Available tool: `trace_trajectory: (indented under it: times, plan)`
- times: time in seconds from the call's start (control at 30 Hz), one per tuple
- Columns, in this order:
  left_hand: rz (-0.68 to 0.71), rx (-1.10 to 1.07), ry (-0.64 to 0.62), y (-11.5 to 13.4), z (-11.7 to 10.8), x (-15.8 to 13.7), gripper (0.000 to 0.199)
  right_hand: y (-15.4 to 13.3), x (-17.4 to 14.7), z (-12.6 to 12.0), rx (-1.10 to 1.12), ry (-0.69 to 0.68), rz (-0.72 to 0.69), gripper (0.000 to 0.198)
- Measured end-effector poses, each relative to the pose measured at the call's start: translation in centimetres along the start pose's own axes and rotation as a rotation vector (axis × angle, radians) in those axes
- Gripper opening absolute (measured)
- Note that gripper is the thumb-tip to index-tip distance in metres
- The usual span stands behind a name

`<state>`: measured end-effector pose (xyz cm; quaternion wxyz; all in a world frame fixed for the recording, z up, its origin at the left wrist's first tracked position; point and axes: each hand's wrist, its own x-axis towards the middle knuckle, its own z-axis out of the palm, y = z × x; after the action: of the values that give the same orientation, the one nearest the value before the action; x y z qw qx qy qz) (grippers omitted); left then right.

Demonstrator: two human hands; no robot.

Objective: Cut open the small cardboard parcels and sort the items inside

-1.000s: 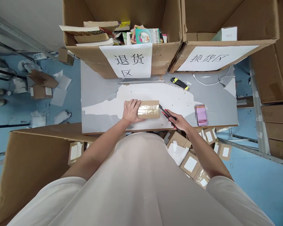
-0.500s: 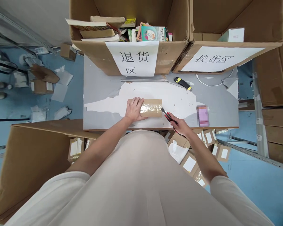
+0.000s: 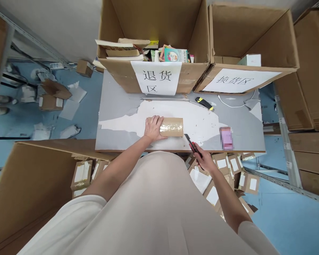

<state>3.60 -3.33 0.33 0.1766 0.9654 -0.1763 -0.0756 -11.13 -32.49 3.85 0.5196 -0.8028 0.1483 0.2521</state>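
Note:
A small brown cardboard box (image 3: pixel 172 127) with clear shiny tape along its top lies on the worn white patch of the table. My left hand (image 3: pixel 153 128) grips the box at its left end, fingers over the top and thumb at the near side. In my right hand (image 3: pixel 203 159) is a dark utility knife (image 3: pixel 192 146), its tip pointing up and left. The knife tip is just off the box's lower right corner, apart from it. Red nails show on the fingers round the handle.
A large carton of books (image 3: pixel 117 79) and a second carton (image 3: pixel 202 83) stand at the table's back. A black and yellow cutter (image 3: pixel 204 103) lies before them, a pink pixelated item (image 3: pixel 227 138) at right. Taped parcels (image 3: pixel 81 173) fill the space below the near edge.
My right hand has drawn the knife away from the box's right end, down toward me. The left hand keeps its hold on the box. The whole view has shifted slightly.

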Motion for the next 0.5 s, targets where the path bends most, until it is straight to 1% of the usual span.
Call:
trace_trajectory:
  times: [0.07,0.13,0.2,0.23,0.3,0.37,0.43,0.5]
  plan:
    - [-0.120,-0.002,0.050,0.4,0.0,0.3,0.110,-0.1,0.4,-0.2,0.194,0.130,0.017,0.068]
    - [-0.265,-0.014,0.096,0.6,-0.1,0.6,0.116,-0.9,2.0,0.6,0.410,0.218,0.007,0.063]
    - [-0.354,-0.043,0.100,0.5,-0.2,0.6,0.114,-2.3,4.7,2.5,0.572,0.205,-0.015,0.053]
    - [-0.367,-0.065,0.089,0.3,-0.2,0.4,0.106,-3.2,6.2,3.6,0.625,0.173,-0.027,0.050]
    - [-0.335,-0.124,0.065,-0.4,0.0,-0.4,0.082,-5.2,9.2,5.9,0.680,0.113,-0.025,0.047]
    - [-0.267,-0.210,0.057,-1.1,0.4,-1.8,0.061,-6.7,11.4,7.5,0.705,0.105,-0.025,0.044]
    - [-0.206,-0.320,0.065,-1.6,1.1,-3.4,0.053,-7.6,12.7,8.0,0.689,0.113,-0.025,0.042]
    - [-0.175,-0.419,0.078,-1.7,1.8,-4.8,0.052,-7.8,13.4,7.7,0.644,0.124,-0.034,0.041]
